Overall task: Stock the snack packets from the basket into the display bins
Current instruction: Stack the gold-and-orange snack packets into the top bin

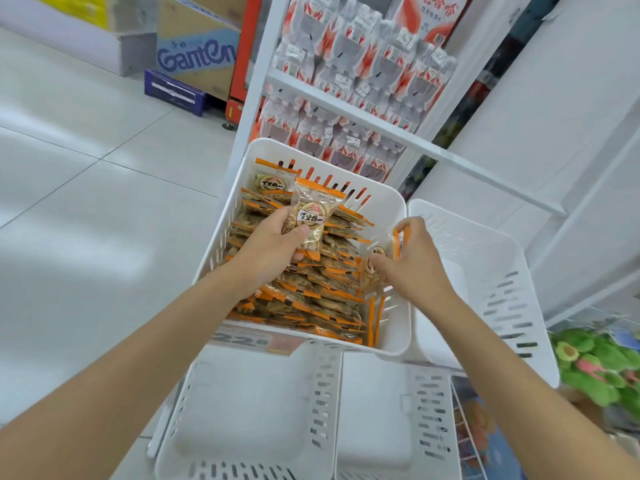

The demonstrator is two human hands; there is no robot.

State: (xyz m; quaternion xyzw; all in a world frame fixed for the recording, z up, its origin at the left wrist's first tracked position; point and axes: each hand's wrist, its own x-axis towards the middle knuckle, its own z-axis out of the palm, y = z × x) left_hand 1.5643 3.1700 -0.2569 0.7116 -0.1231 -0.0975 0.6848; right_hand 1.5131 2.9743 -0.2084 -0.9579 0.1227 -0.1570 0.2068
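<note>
Packet (pixel 313 216) gripped by left hand (pixel 273 251); edge packets (pixel 396 242) pinched by right hand (pixel 412 265) at right wall of bin (pixel 398 323). Gap should be held open (packet slotted in upright).

A white shelving rack (pixel 384 131) stands on a pale tiled floor (pixel 86 202). Its far, upper shelves carry rows of red-and-white packets (pixel 363 64). On the tier below, a white slotted bin (pixel 216 251) sits at the left, packed with orange-edged snack packets (pixel 311 299) in overlapping layers. Just beside it on the right is a second slotted bin (pixel 478 258). A price label (pixel 242 339) shows under the filled bin's near edge. On the nearest tier, two more white bins, left (pixel 242 410) and right (pixel 377 410), sit side by side. On the floor at far left rests a cardboard box (pixel 197 53) printed Ganten, with a blue crate (pixel 173 91) just in front of it.
</note>
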